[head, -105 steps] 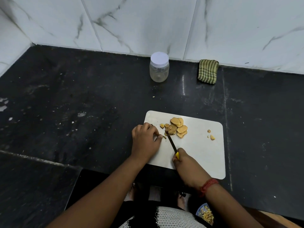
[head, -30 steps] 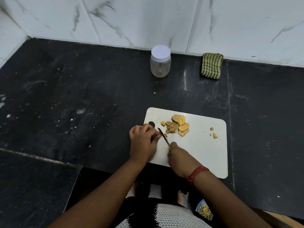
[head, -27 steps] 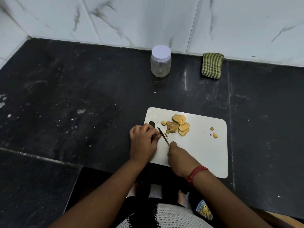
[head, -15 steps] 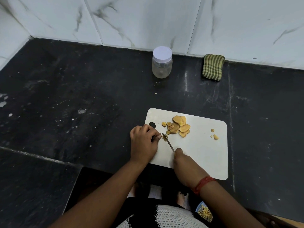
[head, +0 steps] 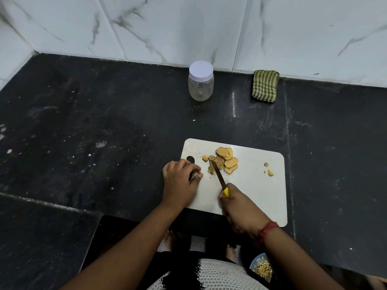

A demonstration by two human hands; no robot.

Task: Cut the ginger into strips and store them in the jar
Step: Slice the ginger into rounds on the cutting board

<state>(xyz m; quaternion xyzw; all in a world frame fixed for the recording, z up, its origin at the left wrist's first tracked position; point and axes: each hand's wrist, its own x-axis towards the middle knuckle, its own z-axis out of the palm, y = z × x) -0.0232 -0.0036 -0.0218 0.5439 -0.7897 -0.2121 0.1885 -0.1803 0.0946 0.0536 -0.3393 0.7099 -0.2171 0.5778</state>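
The right hand (head: 234, 203) grips the knife (head: 218, 174), its blade angled up-left so the tip meets the ginger slices (head: 225, 162) near the cutting board's (head: 255, 195) far-left corner. The left hand (head: 180, 181), curled, seems to pinch nothing. The capped jar (head: 201, 81) stands by the surface's (head: 104, 122) far edge.

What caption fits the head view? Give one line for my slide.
Right hand points knife into ginger slices on white cutting board; lidded jar waits behind.

Dim, even light — small glare streak on the black counter (head: 234, 105); corners bowed.
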